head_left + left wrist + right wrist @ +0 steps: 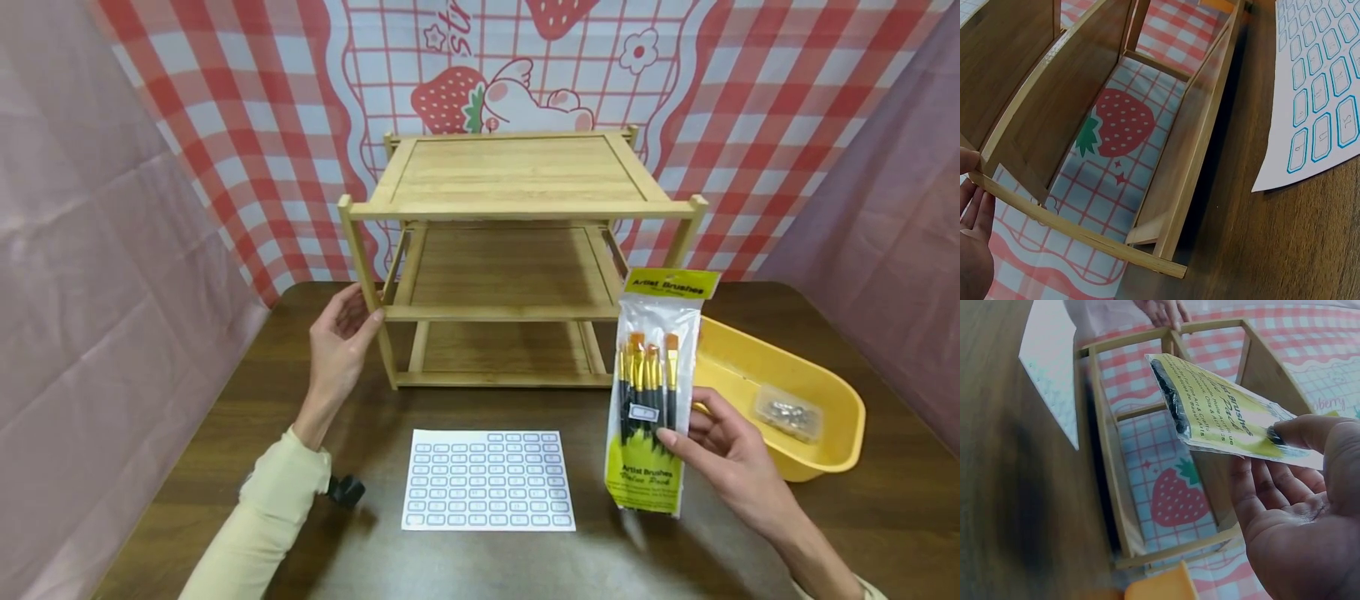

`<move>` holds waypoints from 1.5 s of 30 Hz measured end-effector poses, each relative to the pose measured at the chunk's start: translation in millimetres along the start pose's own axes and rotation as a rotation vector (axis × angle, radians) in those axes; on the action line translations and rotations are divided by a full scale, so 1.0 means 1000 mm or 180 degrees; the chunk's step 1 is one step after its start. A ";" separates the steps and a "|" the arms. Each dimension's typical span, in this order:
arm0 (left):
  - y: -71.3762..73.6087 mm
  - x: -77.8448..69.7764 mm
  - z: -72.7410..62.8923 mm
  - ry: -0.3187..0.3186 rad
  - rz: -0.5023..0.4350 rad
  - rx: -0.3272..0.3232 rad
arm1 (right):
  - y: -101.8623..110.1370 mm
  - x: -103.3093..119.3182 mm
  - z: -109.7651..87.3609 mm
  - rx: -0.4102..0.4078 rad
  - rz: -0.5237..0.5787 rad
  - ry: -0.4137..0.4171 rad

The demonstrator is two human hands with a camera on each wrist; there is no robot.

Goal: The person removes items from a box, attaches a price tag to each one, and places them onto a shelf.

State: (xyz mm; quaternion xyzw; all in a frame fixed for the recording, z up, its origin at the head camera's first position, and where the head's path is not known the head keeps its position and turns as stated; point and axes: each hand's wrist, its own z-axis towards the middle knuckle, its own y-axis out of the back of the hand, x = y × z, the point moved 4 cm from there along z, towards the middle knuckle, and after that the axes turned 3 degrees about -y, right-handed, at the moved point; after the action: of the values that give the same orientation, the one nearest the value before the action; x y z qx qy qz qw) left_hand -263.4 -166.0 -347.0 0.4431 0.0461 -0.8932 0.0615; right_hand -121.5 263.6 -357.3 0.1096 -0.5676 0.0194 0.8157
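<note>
head: above, forward-down, farthest | left wrist: close, rightward | right wrist: close, leftward | shared: shelf (517, 175)

A dark wooden table (525, 571) is topped by a three-tier wooden rack (502, 313), a label sheet (487, 482) and a yellow bin (753, 357).

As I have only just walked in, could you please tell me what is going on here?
A person's right hand holds a pack of brushes upright in front of the right side of a wooden shelf, while the left hand grips the shelf's left front post. A sheet of labels lies on the table before the shelf. To the right, a yellow tub holds a small clear box.
</note>
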 end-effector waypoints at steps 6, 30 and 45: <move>-0.001 0.001 0.000 -0.0046 -0.0040 0.0000 | -0.002 0.010 0.007 -0.0020 -0.0012 0.0055; 0.000 0.002 -0.002 -0.0144 -0.0038 0.0029 | -0.011 0.045 0.049 0.0007 0.0157 0.0128; -0.001 0.006 -0.003 -0.0152 -0.0024 0.0005 | -0.014 0.064 0.077 0.0010 0.0221 0.0213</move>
State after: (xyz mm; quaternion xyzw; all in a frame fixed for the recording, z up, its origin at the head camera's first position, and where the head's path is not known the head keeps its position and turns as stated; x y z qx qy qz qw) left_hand -265.2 -164.8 -353.5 0.4215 0.0456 -0.9038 0.0589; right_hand -167.4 228.9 -274.4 0.0903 -0.5434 0.0523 0.8329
